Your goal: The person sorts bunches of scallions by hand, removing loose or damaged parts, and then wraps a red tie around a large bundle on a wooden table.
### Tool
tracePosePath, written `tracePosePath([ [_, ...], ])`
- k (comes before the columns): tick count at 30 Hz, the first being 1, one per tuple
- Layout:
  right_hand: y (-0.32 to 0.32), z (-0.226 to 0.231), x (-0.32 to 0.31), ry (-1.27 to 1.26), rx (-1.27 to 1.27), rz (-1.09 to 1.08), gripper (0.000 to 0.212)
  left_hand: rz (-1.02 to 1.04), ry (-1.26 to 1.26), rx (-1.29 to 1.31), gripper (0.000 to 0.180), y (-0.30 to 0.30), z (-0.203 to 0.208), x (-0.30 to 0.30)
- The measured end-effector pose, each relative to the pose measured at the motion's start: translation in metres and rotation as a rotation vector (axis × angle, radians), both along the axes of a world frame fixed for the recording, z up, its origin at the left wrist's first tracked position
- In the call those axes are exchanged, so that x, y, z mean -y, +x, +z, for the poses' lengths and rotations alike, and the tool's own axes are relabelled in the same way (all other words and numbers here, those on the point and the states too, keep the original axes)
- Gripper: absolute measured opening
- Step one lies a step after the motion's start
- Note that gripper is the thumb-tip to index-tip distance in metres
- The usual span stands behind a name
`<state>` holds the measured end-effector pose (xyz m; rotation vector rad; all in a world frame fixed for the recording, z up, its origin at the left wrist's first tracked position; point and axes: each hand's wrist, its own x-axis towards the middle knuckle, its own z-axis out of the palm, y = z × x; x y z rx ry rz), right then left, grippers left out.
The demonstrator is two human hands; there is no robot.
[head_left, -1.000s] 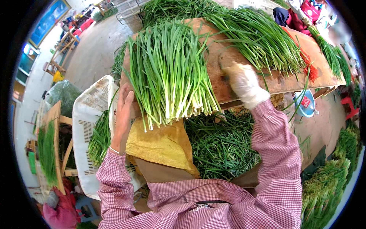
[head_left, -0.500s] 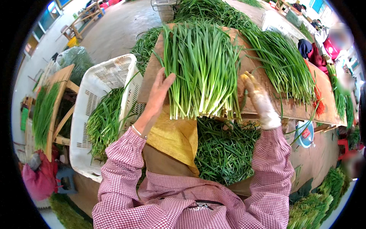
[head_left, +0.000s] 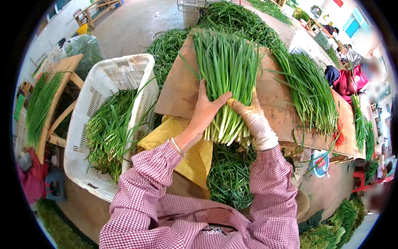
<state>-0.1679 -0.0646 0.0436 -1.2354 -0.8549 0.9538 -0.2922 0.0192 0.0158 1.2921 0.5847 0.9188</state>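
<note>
A thick bunch of garlic chives (head_left: 227, 66) lies on the wooden board in front of me, its pale cut ends toward me and past the board's near edge. My bare left hand (head_left: 206, 107) wraps the bunch from the left, thumb laid across the stalks. From the right, my right hand (head_left: 253, 118), in a dirty whitish glove with yellowed fingertips, grips the same bunch. The two thumbs nearly meet on top. Fingers under the bunch are hidden. To the right, another pile of chives (head_left: 306, 91) rests on the board (head_left: 174, 93).
At my left stands a white plastic crate (head_left: 76, 153) with loose chives in it. Cut greens (head_left: 228, 182) lie below the board's near edge. Red ties (head_left: 339, 130) hang by the right pile, above a blue bucket (head_left: 320, 164). More greens (head_left: 236, 18) are heaped beyond the board.
Both hands have come inward from the sides and closed around the chives. The spread stalks are now squeezed into a narrower bunch. My view has shifted slightly.
</note>
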Motion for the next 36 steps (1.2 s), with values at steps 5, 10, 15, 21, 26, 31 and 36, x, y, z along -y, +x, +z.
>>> tracePosePath([
  [5,0.010,0.011,0.009,-0.126,0.007,-0.003,0.074,-0.082,-0.060,-0.067,0.098,-0.021,-0.004,-0.014],
  [10,0.022,0.026,0.033,-0.296,0.332,-0.139,0.079,-0.104,-0.086,-0.108,0.077,-0.056,0.001,-0.013],
  [15,-0.004,0.041,0.041,-0.090,0.543,-0.272,0.088,-0.060,-0.078,-0.043,0.081,-0.078,0.001,-0.003],
  [21,-0.023,0.019,0.013,-0.195,1.316,-0.197,0.097,0.024,0.464,-0.228,0.074,-0.054,-0.018,-0.007],
  [26,-0.003,0.002,0.023,-0.041,1.151,-0.007,0.092,-0.156,0.635,-0.206,0.073,-0.046,-0.030,-0.033],
  [31,-0.022,0.002,0.011,-0.035,1.321,-0.037,0.089,-0.107,0.761,-0.325,0.074,-0.039,-0.038,-0.028],
  [36,-0.025,0.002,0.011,-0.058,1.394,-0.084,0.093,-0.129,0.751,-0.281,0.071,-0.052,-0.031,-0.035],
])
